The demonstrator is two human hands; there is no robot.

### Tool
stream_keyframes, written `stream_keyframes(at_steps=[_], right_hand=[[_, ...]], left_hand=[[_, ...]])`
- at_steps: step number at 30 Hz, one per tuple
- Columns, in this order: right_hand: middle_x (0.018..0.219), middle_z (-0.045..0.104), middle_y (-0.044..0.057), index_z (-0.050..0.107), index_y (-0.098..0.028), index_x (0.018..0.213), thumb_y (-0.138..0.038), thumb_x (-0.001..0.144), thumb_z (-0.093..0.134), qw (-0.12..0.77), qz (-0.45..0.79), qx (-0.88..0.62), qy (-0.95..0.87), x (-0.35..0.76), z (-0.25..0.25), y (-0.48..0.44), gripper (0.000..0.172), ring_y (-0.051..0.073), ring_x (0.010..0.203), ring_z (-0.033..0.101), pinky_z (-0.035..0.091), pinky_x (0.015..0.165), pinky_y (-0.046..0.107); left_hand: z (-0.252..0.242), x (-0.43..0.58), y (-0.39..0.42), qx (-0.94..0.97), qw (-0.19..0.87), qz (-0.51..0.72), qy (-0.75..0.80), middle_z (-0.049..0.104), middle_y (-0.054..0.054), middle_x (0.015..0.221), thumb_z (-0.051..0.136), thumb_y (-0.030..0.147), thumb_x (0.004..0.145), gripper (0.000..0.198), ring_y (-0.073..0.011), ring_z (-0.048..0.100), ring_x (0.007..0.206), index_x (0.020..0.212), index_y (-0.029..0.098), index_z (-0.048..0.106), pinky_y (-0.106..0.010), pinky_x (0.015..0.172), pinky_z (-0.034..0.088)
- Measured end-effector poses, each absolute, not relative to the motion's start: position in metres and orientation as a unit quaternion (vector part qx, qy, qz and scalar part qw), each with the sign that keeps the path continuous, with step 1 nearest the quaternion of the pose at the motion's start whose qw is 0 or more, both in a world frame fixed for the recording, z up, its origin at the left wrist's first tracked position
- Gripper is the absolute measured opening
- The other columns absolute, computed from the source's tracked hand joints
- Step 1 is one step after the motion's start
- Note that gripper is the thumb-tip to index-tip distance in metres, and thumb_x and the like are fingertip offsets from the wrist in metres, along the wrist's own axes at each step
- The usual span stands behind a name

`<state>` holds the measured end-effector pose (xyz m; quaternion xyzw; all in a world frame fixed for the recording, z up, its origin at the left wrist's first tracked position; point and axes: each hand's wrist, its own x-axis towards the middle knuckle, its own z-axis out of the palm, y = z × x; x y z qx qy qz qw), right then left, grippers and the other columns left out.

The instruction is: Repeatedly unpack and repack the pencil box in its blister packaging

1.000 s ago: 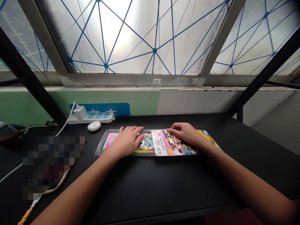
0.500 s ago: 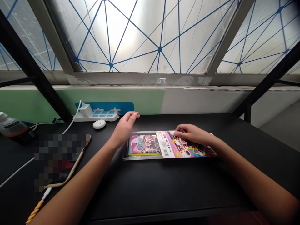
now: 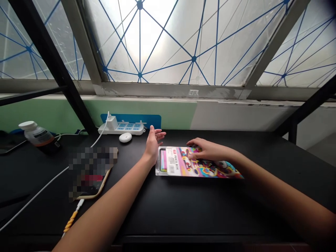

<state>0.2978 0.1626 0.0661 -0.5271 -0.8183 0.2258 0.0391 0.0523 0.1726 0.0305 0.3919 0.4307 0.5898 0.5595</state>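
Observation:
A brightly printed card (image 3: 204, 167) marked "PENCIL BOX", with a barcode on its white end, lies over a clear plastic tray (image 3: 158, 164). The tray's left end shows beyond the card, with a strip of the pink and yellow pencil box (image 3: 163, 164) inside it. My right hand (image 3: 206, 148) grips the card from above, thumb on its printed face and fingers at the far edge. Open, with its fingers apart, my left hand (image 3: 153, 142) stands on edge at the tray's left end, its heel against or very close to the corner.
On the black desk (image 3: 199, 210), a white power strip (image 3: 131, 128) and a white rounded case (image 3: 125, 137) lie behind my left hand. A blurred-out device (image 3: 91, 175) with a cable (image 3: 70, 221) lies left. A white-capped bottle (image 3: 38, 136) stands far left. Black posts (image 3: 52, 63) flank the window.
The card has slid left over the tray, covering most of the pencil box. My left hand has come down to the tray's end and spread its fingers. The view has turned slightly left.

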Motion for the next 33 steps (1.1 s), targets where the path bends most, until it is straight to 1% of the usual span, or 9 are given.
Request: stream_keyframes(at_steps=[5,9,11,16,21,25,28,30,33], right_hand=[[0.123,0.065,0.014,0.065,-0.021,0.122,-0.067,0.087,0.053,0.034,0.158,-0.486,-0.859,0.225,0.068,0.160,0.059,0.033,0.112,0.062,0.047,0.094,0.043],[0.120,0.068,0.013,0.066,-0.022,0.120,-0.066,0.087,0.054,0.055,0.085,-0.493,-0.864,0.236,0.068,0.155,0.057,0.033,0.107,0.064,0.046,0.093,0.046],[0.119,0.069,0.011,0.067,-0.022,0.118,-0.067,0.083,0.058,0.056,0.120,-0.507,-0.852,0.262,0.069,0.152,0.057,0.031,0.105,0.065,0.050,0.089,0.041],[0.097,0.074,0.004,0.067,-0.024,0.102,-0.066,0.076,0.067,0.086,0.186,-0.564,-0.800,0.321,0.078,0.141,0.049,0.025,0.086,0.069,0.052,0.069,0.032],[0.096,0.073,0.003,0.057,-0.024,0.089,-0.050,0.079,0.073,0.191,-0.011,-0.550,-0.813,0.320,0.087,0.123,0.032,0.023,0.078,0.067,0.049,0.067,0.032],[0.105,0.070,0.009,0.057,-0.021,0.091,-0.028,0.093,0.057,0.152,-0.143,-0.448,-0.870,0.294,0.072,0.105,0.007,0.024,0.080,0.064,0.048,0.067,0.035],[0.106,0.067,0.013,0.060,-0.017,0.101,-0.017,0.088,0.057,0.120,-0.164,-0.379,-0.903,0.276,0.056,0.098,0.013,0.027,0.090,0.060,0.049,0.077,0.038],[0.106,0.065,0.013,0.061,-0.016,0.106,-0.013,0.083,0.060,0.107,-0.138,-0.356,-0.918,0.268,0.049,0.095,0.023,0.029,0.095,0.057,0.050,0.082,0.040],[0.106,0.063,0.011,0.061,-0.019,0.098,-0.016,0.085,0.059,0.109,-0.057,-0.342,-0.932,0.267,0.051,0.093,0.013,0.028,0.097,0.056,0.049,0.085,0.042]], left_hand=[[0.034,0.047,0.170,0.630,0.386,0.451,0.501,0.071,-0.014,0.117,0.011,0.057,0.101,0.058,-0.0238,0.068,0.105,0.111,0.019,0.054,-0.035,0.083,0.052],[0.037,0.041,0.160,0.747,0.287,0.349,0.488,0.073,-0.006,0.093,0.057,0.057,0.087,0.035,-0.0269,0.067,0.094,0.088,0.023,0.063,-0.036,0.080,0.048],[0.040,0.040,0.155,0.782,0.244,0.309,0.483,0.071,-0.004,0.083,0.066,0.057,0.081,0.033,-0.0278,0.065,0.089,0.079,0.024,0.063,-0.036,0.077,0.046],[0.055,0.044,0.150,0.863,0.001,0.199,0.464,0.068,-0.005,0.089,0.054,0.056,0.095,0.036,-0.0232,0.062,0.085,0.089,0.021,0.060,-0.031,0.067,0.042],[0.076,0.041,0.140,0.862,-0.183,0.233,0.411,0.064,-0.009,0.099,0.056,0.048,0.097,0.031,-0.0250,0.058,0.093,0.094,0.017,0.057,-0.034,0.073,0.040],[0.082,0.043,0.129,0.902,-0.144,0.230,0.337,0.066,-0.007,0.105,0.059,0.052,0.095,0.034,-0.0241,0.060,0.095,0.085,0.019,0.056,-0.035,0.079,0.041],[0.076,0.048,0.126,0.915,-0.056,0.229,0.327,0.067,-0.005,0.094,0.050,0.059,0.096,0.041,-0.0224,0.063,0.088,0.083,0.021,0.056,-0.035,0.079,0.043],[0.069,0.049,0.129,0.906,-0.021,0.230,0.354,0.068,-0.005,0.095,0.047,0.059,0.097,0.040,-0.0233,0.064,0.088,0.094,0.021,0.057,-0.035,0.080,0.044],[0.059,0.044,0.138,0.890,0.021,0.189,0.415,0.068,-0.009,0.113,0.048,0.066,0.093,0.050,-0.0287,0.063,0.100,0.114,0.021,0.056,-0.039,0.082,0.045]])
